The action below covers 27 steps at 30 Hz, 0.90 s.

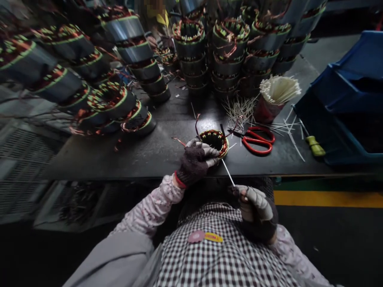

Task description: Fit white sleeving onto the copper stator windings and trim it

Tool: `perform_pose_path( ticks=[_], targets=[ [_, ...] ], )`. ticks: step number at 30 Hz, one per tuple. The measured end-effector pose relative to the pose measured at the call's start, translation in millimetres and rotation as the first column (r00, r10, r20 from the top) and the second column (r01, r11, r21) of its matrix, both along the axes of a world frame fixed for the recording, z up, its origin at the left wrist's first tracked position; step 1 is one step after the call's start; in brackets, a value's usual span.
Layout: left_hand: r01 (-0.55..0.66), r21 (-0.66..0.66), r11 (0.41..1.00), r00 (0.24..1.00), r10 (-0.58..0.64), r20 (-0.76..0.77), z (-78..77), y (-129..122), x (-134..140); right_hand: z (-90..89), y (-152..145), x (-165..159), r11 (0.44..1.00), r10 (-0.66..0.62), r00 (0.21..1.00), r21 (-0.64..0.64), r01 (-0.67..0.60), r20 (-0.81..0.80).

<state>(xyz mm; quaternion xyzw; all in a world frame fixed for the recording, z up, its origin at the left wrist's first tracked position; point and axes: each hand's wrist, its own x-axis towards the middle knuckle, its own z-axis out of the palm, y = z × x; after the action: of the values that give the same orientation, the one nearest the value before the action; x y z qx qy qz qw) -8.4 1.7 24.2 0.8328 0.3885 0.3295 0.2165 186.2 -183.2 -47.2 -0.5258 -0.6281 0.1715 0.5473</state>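
A motor stator (223,148) with copper windings and green-yellow slot edges sits at the front of the dark table. My left hand (196,159), in a dark glove with pale fingertips, is wrapped over its left rim. My right hand (254,205), also gloved, is below the table's front edge, pinching the end of a thin white cord (228,172). That cord runs taut up to the stator's lower right side. Wire leads stick out from the winding. Red-handled scissors (259,140) lie just right of the stator.
Stacks of stators (193,52) stand along the back and left. Right of centre are a holder of white strips (269,105) and loose white strips (241,113). A screwdriver with a yellow-green handle (315,146) lies beside blue bins (344,107).
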Motion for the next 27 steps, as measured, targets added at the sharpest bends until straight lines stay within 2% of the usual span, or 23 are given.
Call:
perform_pose_path(
  ticks=[3,5,10,12,16,18,21,23,27],
  targets=[
    [-0.043,0.055,0.998,0.999,0.044,-0.004,-7.7,-6.0,2.7,18.0,14.7,-1.3,0.983,-0.032,0.991,0.185,0.008,0.128],
    [-0.052,0.075,0.996,0.998,0.053,-0.02,-9.7,-9.2,1.9,27.2,28.9,-3.4,0.978,-0.007,0.988,0.209,-0.026,0.152],
    [-0.151,0.077,0.985,0.986,0.157,-0.065,-8.1,-16.6,4.7,28.9,60.7,-8.5,0.992,0.107,0.993,0.059,-0.109,0.041],
    [-0.192,0.042,0.981,0.981,0.193,-0.033,-8.1,-18.0,9.2,27.1,67.9,-9.1,0.992,0.115,0.993,0.05,-0.115,-0.003],
    [-0.206,-0.134,0.969,0.956,0.229,0.185,-11.2,-18.1,13.6,29.8,75.5,-10.9,0.988,0.14,0.987,0.082,-0.133,-0.084],
    [-0.149,-0.181,0.972,0.945,0.194,0.262,-12.0,-18.3,11.8,35.1,78.3,-12.0,0.992,0.122,0.979,0.019,-0.121,-0.164],
    [-0.135,-0.075,0.988,0.968,0.147,0.203,-11.1,-20.9,9.7,45.1,83.1,-11.5,0.99,0.07,0.963,-0.099,-0.099,-0.259],
    [-0.202,-0.004,0.979,0.97,0.201,0.134,-10.5,-23.9,11.4,48.6,85.6,-9.9,0.988,0.076,0.963,-0.113,-0.109,-0.259],
    [-0.29,-0.014,0.957,0.953,0.29,0.086,-12.4,-31.5,20.1,37.6,85.1,-8.6,0.987,0.115,0.974,-0.093,-0.135,-0.194]
  ],
)
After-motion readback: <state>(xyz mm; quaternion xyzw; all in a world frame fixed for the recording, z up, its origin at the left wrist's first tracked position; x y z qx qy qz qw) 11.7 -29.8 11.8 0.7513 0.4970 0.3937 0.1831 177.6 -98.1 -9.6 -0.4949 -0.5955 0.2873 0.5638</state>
